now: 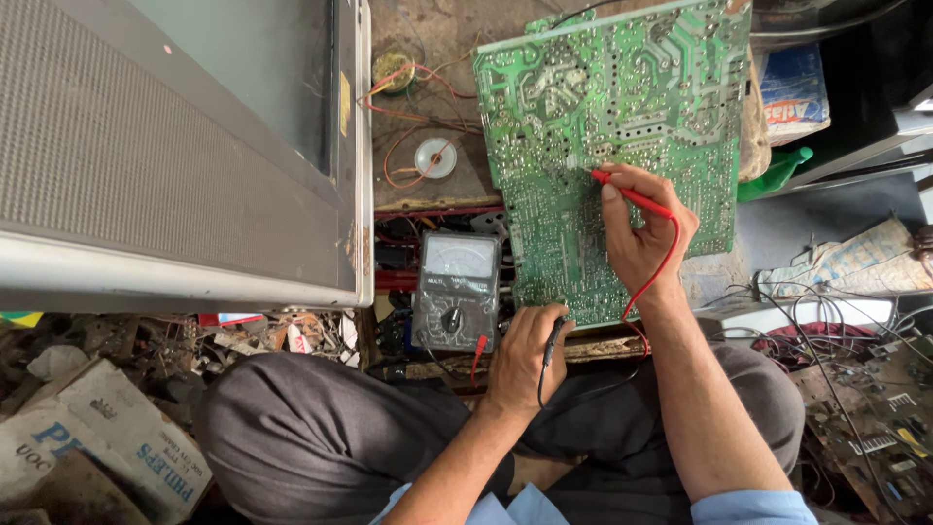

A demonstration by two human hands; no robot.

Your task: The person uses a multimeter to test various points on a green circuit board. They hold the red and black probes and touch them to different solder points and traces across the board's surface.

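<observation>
Two hands with test probes on a green circuit board

Nearest, the left hand [520, 355] is closed around a black probe [551, 342] at the circuit board [622, 146] lower edge, beside the meter [455, 290]. Farther, the right hand [643, 233] pinches a red probe [632, 195], its tip touching the board's middle.

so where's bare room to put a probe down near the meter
Little. One bare patch of grey surface lies right of the circuit board, above the crumpled paper. Around the analog multimeter it is crowded with wires and scrap. The lap is free.
</observation>
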